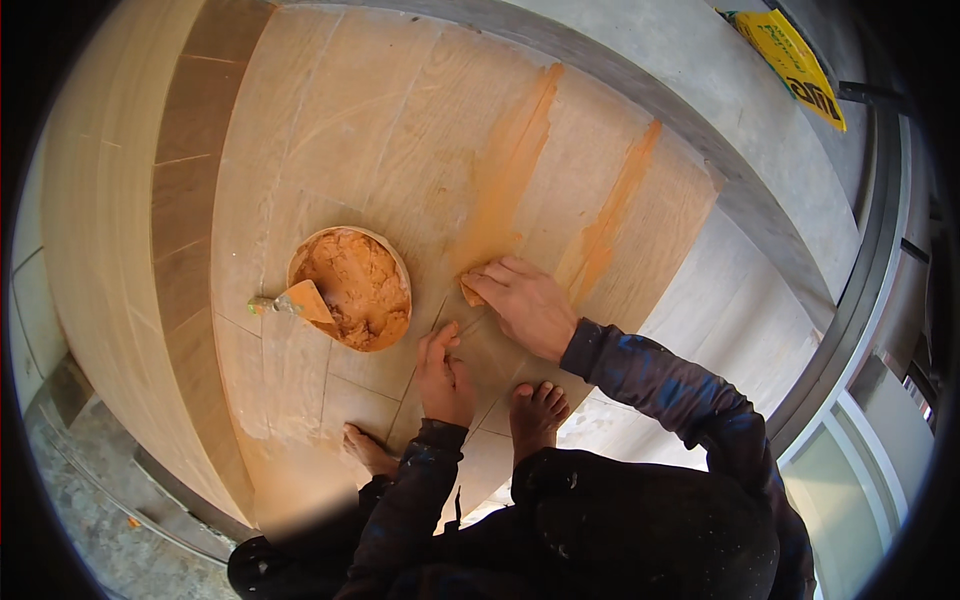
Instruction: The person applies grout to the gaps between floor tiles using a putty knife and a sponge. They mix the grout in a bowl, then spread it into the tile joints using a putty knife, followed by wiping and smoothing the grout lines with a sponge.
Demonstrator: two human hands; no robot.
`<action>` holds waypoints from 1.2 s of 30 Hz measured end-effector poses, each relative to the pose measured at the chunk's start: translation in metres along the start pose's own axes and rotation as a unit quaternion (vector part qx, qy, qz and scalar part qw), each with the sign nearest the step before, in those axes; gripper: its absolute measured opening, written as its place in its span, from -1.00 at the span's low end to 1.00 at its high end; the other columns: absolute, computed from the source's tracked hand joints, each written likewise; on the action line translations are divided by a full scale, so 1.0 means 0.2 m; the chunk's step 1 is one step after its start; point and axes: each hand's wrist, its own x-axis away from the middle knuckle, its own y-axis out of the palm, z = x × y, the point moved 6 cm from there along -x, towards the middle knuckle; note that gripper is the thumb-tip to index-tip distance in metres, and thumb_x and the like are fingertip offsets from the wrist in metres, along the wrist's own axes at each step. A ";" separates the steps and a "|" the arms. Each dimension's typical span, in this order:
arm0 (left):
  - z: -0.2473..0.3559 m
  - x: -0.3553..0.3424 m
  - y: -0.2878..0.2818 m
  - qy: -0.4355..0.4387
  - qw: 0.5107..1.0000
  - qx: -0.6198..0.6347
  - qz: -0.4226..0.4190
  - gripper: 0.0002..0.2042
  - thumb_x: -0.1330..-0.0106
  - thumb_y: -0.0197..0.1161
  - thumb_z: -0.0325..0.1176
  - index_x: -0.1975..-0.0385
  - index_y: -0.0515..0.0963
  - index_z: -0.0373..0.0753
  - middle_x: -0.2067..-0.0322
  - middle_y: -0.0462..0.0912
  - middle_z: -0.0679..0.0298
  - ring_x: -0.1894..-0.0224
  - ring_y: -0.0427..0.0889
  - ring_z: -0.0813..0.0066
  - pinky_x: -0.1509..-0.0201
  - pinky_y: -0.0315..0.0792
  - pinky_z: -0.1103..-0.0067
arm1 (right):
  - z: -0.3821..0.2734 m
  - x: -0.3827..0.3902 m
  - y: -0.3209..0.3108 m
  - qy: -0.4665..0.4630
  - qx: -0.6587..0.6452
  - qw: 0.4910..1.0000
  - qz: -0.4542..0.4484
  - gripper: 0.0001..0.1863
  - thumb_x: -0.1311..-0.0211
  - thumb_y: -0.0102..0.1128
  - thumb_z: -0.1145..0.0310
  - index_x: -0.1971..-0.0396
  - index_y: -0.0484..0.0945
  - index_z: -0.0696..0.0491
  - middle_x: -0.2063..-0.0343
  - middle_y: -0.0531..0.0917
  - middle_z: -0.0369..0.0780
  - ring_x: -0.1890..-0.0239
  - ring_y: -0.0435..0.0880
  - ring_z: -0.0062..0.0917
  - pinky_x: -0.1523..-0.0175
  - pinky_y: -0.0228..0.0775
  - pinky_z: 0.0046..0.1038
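Observation:
My right hand (523,305) is closed on a small orange-smeared flat piece (470,294), pressed to the wood-look tile floor (370,150); its exact kind is hidden by the fingers. Orange paste smears (520,150) run along the tile joints just beyond that hand. My left hand (447,382) is held low over the tiles, fingers loosely bent and apart, with nothing seen in it. To its upper left stands a round tub (408,290) of thick orange grout (362,275). A putty knife (305,303) coated with orange rests across the tub's left rim, its handle sticking outward.
My bare feet (540,410) are on the tiles close below my hands. A raised grey edge (640,75) curves along the far side. A yellow bag (790,60) lies at the far right, near a metal door track (850,300). Darker tiles (185,200) border the left.

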 end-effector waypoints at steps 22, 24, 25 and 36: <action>0.17 0.01 -0.11 0.400 0.868 -0.266 -0.123 -0.42 -0.11 0.15 -0.66 -0.18 0.61 -0.07 -0.35 0.44 0.13 -0.12 0.55 0.18 -0.11 0.48 0.29 | -0.01 0.47 0.02 0.466 -0.801 0.371 0.065 -0.79 -0.46 0.20 0.50 -0.02 0.58 0.19 -0.01 0.70 -0.20 -0.02 0.73 -0.50 -0.14 0.65 -0.39; 0.13 0.01 -0.18 0.401 0.860 -0.266 -0.169 -0.43 -0.10 0.17 -0.65 -0.18 0.61 -0.08 -0.35 0.45 0.14 -0.13 0.54 0.18 -0.13 0.47 0.29 | 0.01 0.41 -0.12 0.425 -0.755 0.474 0.157 -0.81 -0.45 0.21 0.53 0.01 0.62 0.20 0.02 0.71 -0.24 0.02 0.73 -0.52 -0.10 0.63 -0.44; 0.13 0.00 -0.23 0.404 0.846 -0.276 -0.210 -0.44 -0.10 0.19 -0.64 -0.17 0.61 -0.08 -0.34 0.45 0.15 -0.13 0.54 0.18 -0.15 0.47 0.29 | 0.03 0.43 -0.14 0.428 -0.749 0.478 0.165 -0.81 -0.45 0.21 0.53 0.01 0.62 0.20 0.02 0.71 -0.24 0.02 0.73 -0.52 -0.10 0.63 -0.44; 0.25 -0.45 -1.24 0.505 0.719 -0.405 -0.251 -0.48 0.05 0.23 -0.62 -0.04 0.60 -0.23 -0.18 0.56 0.06 -0.03 0.59 0.06 -0.04 0.51 0.27 | -0.14 0.63 0.13 0.281 0.185 0.928 0.157 -0.35 0.08 0.33 0.61 -0.17 0.56 0.20 0.09 0.63 -0.14 0.09 0.56 -0.24 -0.04 0.52 -0.32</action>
